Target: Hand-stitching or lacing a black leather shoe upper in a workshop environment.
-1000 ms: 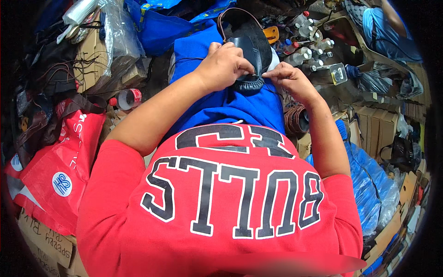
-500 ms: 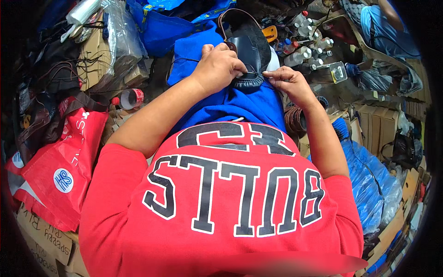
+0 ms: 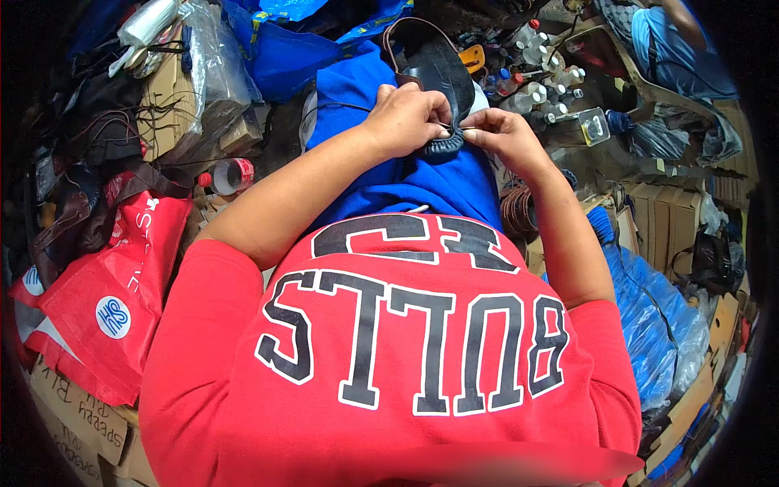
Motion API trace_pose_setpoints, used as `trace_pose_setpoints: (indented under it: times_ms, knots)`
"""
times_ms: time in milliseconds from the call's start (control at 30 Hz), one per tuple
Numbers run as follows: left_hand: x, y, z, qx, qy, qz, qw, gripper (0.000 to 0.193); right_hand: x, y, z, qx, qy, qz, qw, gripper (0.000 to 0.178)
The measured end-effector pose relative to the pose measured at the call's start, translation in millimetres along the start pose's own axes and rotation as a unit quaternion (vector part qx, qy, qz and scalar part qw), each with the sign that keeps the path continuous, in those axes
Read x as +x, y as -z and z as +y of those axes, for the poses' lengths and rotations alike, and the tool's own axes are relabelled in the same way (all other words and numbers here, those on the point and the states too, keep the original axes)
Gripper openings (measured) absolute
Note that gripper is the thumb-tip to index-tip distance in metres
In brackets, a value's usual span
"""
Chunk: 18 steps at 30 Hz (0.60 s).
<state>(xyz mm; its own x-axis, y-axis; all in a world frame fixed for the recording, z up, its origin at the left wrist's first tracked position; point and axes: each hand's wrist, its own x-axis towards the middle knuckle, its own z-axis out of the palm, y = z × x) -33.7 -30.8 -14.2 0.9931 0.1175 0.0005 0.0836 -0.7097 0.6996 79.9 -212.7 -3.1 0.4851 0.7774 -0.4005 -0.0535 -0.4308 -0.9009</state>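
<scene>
On my lap, over blue cloth [image 3: 422, 183], lies a black leather shoe upper [image 3: 448, 75] with a brown-edged back opening and a gathered, puckered toe. My left hand [image 3: 406, 120] is closed, its thumb and fingers pinching the upper just above the puckers. From the other side my right hand [image 3: 501, 140] is closed too, thumb and forefinger pressed together on the toe seam. A thin dark cord [image 3: 345, 105] runs out leftward from behind my left hand. The fingertips of both hands almost meet, so any needle or thread between them is hidden.
Several plastic bottles [image 3: 535, 93] stand at the far right, near a person in light blue [image 3: 677, 53]. To the left lie a red bag [image 3: 122, 284], a bottle with a red cap [image 3: 231, 175] and cardboard [image 3: 166, 114]. Blue plastic wrapping [image 3: 637, 316] sits at my right.
My left hand has shifted right and slightly down, and my right hand has moved left onto the toe seam. The fingertips are closer together, and the toe is pinched narrower.
</scene>
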Motion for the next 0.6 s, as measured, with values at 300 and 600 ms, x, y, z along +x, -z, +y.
trace_pose_setpoints:
  times_ms: [300, 600]
  knots:
    - [-2.8, 22.8, 8.3, 0.139, -0.097, -0.036, 0.985, 0.007, 0.2, 17.1, 0.8, -0.043, 0.018, -0.043, 0.998, 0.014]
    - [-4.0, 21.7, 12.1, 0.117, -0.04, -0.043, 0.991, 0.012, -16.2, 21.6, 23.1, -0.056, 0.078, 0.036, 0.995, 0.019]
